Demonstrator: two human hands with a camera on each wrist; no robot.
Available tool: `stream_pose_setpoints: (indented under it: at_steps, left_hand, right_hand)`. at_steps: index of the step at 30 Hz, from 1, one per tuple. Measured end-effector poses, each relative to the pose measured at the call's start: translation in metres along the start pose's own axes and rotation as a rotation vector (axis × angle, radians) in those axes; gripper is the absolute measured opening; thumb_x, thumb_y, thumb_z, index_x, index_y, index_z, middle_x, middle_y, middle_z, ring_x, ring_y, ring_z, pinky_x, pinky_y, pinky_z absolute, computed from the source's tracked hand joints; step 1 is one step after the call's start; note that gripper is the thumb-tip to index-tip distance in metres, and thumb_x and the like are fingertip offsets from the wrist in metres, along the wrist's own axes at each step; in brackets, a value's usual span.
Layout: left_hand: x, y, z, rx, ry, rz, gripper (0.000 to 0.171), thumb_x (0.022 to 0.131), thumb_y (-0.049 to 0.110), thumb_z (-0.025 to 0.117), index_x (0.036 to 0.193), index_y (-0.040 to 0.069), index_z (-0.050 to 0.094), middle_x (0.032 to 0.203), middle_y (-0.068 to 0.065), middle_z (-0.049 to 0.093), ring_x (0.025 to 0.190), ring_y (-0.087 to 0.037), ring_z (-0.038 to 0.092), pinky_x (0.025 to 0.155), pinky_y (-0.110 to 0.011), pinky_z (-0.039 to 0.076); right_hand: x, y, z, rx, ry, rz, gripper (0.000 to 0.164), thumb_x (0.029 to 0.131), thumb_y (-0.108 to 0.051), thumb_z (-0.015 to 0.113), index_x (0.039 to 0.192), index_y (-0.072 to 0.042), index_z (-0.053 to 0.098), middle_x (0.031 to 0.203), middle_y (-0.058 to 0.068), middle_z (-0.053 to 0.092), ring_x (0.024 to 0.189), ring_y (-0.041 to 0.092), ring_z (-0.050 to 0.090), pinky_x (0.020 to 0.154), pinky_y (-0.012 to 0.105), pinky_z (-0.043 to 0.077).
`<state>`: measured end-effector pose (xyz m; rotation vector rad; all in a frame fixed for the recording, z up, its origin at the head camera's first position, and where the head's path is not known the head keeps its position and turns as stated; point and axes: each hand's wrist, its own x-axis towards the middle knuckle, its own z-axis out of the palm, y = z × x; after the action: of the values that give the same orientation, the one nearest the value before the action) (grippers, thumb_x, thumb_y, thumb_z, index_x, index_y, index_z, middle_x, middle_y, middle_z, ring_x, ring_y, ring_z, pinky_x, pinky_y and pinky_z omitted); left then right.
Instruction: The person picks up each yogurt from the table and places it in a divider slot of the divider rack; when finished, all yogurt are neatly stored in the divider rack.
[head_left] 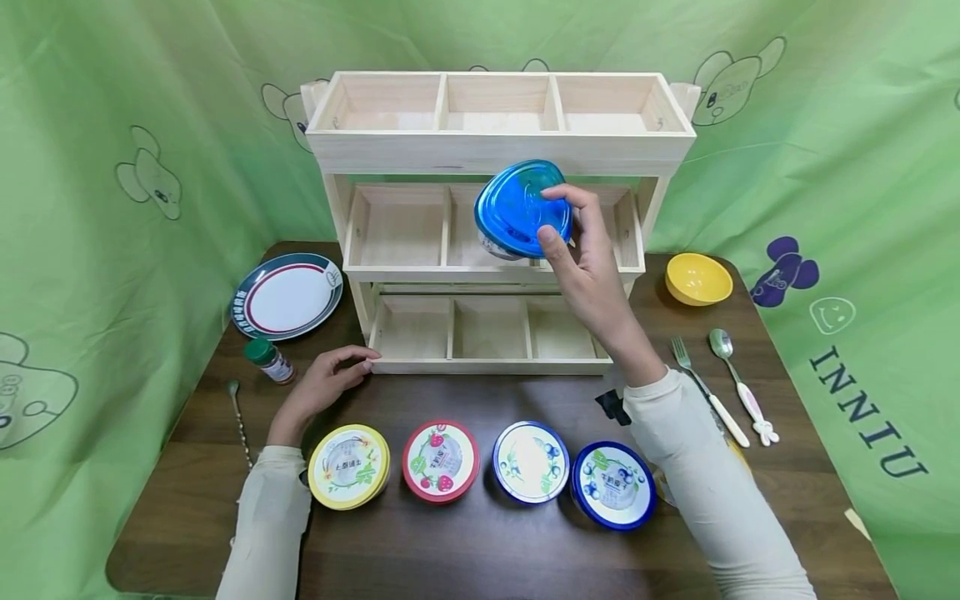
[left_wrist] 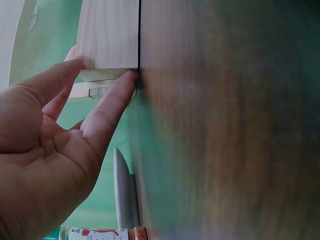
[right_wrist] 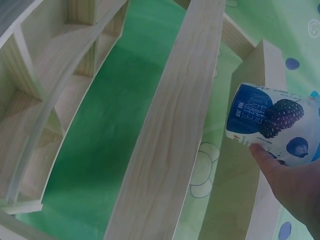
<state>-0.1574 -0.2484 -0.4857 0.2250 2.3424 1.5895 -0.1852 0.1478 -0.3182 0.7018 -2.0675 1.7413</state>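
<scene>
My right hand [head_left: 592,275] holds a fruit-printed tub [right_wrist: 277,120] with a shiny blue lid [head_left: 517,204], thumb and fingers spread about it. In the head view the tub overlaps the middle tier of a wooden three-tier shelf [head_left: 502,154]. Blackberry and blueberry pictures show on its side in the right wrist view. Down at the lowest tier, my left hand [head_left: 330,379] grips the front left corner [left_wrist: 110,40], thumb and fingertips at the board's end. A seasoning bottle [head_left: 270,360] with a green cap stands beside that hand.
A yellow-lidded tin [head_left: 349,467], a red-lidded one [head_left: 441,461] and two blue-rimmed ones [head_left: 531,462] stand in front. Left are a plate [head_left: 288,296] and a thin twisted-handle spoon [head_left: 240,421]. A yellow bowl [head_left: 698,279], fork [head_left: 708,392] and spoon [head_left: 738,379] lie right.
</scene>
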Motion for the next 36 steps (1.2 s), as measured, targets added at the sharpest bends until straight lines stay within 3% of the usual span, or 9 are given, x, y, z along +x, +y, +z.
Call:
stream_pose_setpoints:
  at_steps: [10, 30, 33, 36]
  left_hand:
    - [0.002, -0.001, 0.002, -0.016, -0.005, 0.018, 0.031, 0.113, 0.011, 0.061, 0.137, -0.006, 0.068, 0.141, -0.027, 0.062, 0.12, -0.016, 0.061, 0.098, -0.017, 0.055]
    - [-0.001, 0.003, 0.003, -0.008, 0.014, -0.03, 0.031, 0.113, 0.012, 0.061, 0.138, -0.006, 0.068, 0.148, -0.026, 0.059, 0.127, -0.026, 0.06, 0.1, -0.02, 0.055]
    - [0.0, 0.002, 0.003, -0.014, 0.008, -0.021, 0.032, 0.113, 0.012, 0.061, 0.138, -0.006, 0.067, 0.147, -0.027, 0.059, 0.127, -0.025, 0.06, 0.101, -0.021, 0.055]
    - [0.0, 0.001, 0.002, -0.02, 0.006, -0.02, 0.032, 0.113, 0.013, 0.061, 0.138, -0.006, 0.067, 0.146, -0.026, 0.06, 0.125, -0.022, 0.061, 0.102, -0.022, 0.055]
  right_hand:
    - [0.005, 0.0, 0.011, 0.016, -0.019, 0.003, 0.079, 0.104, -0.066, 0.061, 0.15, -0.005, 0.046, 0.164, 0.014, 0.039, 0.149, 0.039, 0.044, 0.118, 0.067, 0.045]
    - [0.017, 0.004, 0.037, 0.077, -0.077, -0.037, 0.088, 0.102, -0.072, 0.058, 0.148, 0.001, 0.042, 0.166, 0.022, 0.034, 0.149, 0.043, 0.043, 0.117, 0.064, 0.047]
    - [0.019, 0.004, 0.041, 0.082, -0.089, -0.044, 0.082, 0.105, -0.067, 0.058, 0.149, 0.001, 0.043, 0.167, 0.022, 0.032, 0.149, 0.043, 0.042, 0.117, 0.064, 0.047]
    - [0.02, 0.004, 0.046, 0.088, -0.099, -0.055, 0.06, 0.112, -0.046, 0.057, 0.149, -0.001, 0.044, 0.166, 0.02, 0.034, 0.149, 0.041, 0.043, 0.116, 0.062, 0.048]
